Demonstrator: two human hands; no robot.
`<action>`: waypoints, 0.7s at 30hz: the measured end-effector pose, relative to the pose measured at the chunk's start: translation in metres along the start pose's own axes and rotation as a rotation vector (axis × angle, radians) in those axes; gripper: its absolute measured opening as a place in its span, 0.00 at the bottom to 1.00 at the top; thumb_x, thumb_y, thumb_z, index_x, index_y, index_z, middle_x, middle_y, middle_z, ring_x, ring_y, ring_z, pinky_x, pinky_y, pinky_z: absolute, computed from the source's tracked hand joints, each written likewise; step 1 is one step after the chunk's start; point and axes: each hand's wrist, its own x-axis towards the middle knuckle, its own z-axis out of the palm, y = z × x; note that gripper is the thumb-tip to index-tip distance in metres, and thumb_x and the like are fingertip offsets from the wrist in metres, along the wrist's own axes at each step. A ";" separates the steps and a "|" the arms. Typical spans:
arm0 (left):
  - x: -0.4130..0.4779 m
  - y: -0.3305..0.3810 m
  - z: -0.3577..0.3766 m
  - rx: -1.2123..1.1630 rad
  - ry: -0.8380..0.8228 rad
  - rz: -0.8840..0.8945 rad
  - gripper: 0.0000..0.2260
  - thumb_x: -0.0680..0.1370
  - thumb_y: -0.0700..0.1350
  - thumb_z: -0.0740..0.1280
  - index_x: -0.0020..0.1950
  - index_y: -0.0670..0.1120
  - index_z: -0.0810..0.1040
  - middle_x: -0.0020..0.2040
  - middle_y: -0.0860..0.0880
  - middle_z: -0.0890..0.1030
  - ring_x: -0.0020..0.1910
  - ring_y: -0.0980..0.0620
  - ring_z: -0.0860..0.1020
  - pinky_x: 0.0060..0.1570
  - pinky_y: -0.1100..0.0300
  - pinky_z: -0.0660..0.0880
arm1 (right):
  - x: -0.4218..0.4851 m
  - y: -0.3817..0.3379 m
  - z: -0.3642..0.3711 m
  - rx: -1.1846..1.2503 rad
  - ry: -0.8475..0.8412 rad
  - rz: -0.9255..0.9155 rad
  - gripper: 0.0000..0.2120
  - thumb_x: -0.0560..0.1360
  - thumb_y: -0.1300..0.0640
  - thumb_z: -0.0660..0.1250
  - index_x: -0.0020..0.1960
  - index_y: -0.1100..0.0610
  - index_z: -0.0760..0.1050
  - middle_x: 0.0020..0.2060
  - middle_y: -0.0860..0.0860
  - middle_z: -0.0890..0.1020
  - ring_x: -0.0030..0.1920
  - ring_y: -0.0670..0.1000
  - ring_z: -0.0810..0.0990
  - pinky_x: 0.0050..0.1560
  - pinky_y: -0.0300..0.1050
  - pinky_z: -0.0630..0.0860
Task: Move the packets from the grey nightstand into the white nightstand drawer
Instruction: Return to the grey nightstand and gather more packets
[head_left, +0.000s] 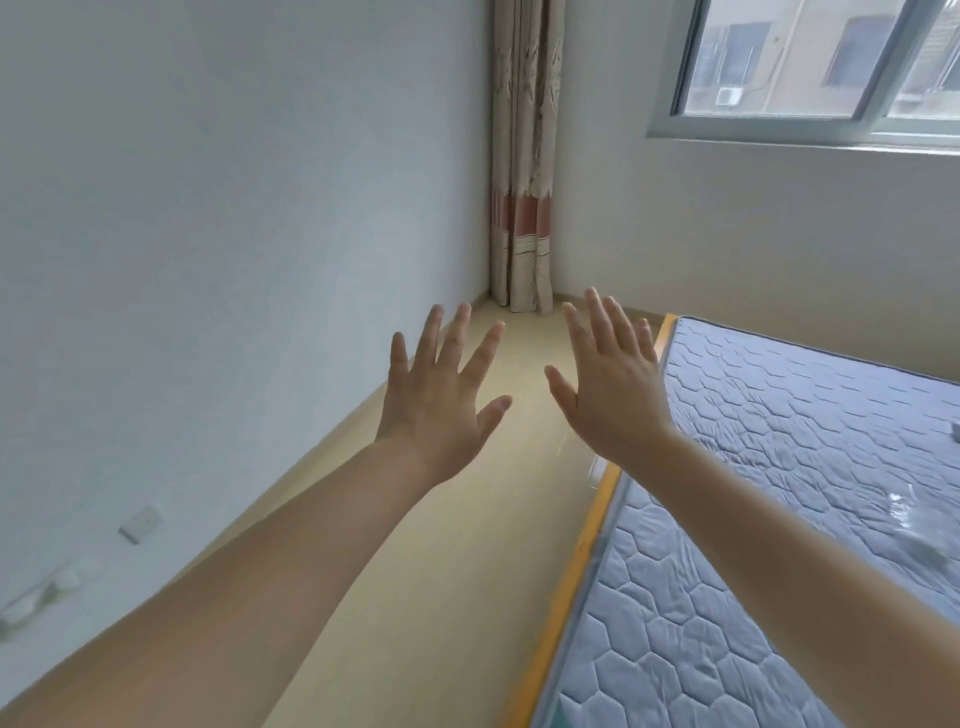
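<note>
My left hand (439, 400) and my right hand (610, 384) are stretched out in front of me, backs up, fingers spread and straight. Both hold nothing and hover over the beige floor (452, 545) between the wall and the bed. No packets, grey nightstand or white nightstand show in this view.
A bare quilted grey-blue mattress (779, 467) on an orange-edged frame fills the right side. A pale wall (208, 234) with sockets (139, 524) runs along the left. A patterned curtain (524, 171) hangs in the far corner, beside a window (821, 62).
</note>
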 end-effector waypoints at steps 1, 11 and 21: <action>0.011 -0.018 0.009 -0.025 0.001 -0.011 0.31 0.80 0.63 0.42 0.76 0.54 0.31 0.77 0.46 0.34 0.76 0.44 0.34 0.72 0.40 0.42 | 0.017 -0.011 0.009 -0.008 -0.015 -0.007 0.33 0.78 0.41 0.45 0.77 0.57 0.51 0.77 0.57 0.52 0.77 0.57 0.49 0.74 0.59 0.48; 0.181 -0.202 0.109 -0.133 0.049 0.088 0.30 0.80 0.62 0.45 0.77 0.54 0.35 0.78 0.47 0.35 0.76 0.44 0.35 0.72 0.39 0.42 | 0.204 -0.114 0.128 -0.073 0.020 0.095 0.31 0.79 0.42 0.49 0.77 0.57 0.53 0.77 0.57 0.54 0.77 0.58 0.52 0.73 0.59 0.49; 0.382 -0.298 0.170 -0.305 0.081 0.332 0.32 0.79 0.61 0.51 0.78 0.54 0.39 0.78 0.48 0.37 0.76 0.46 0.35 0.72 0.39 0.40 | 0.374 -0.121 0.190 -0.211 0.022 0.329 0.30 0.78 0.44 0.52 0.75 0.58 0.59 0.75 0.58 0.60 0.74 0.59 0.60 0.71 0.61 0.59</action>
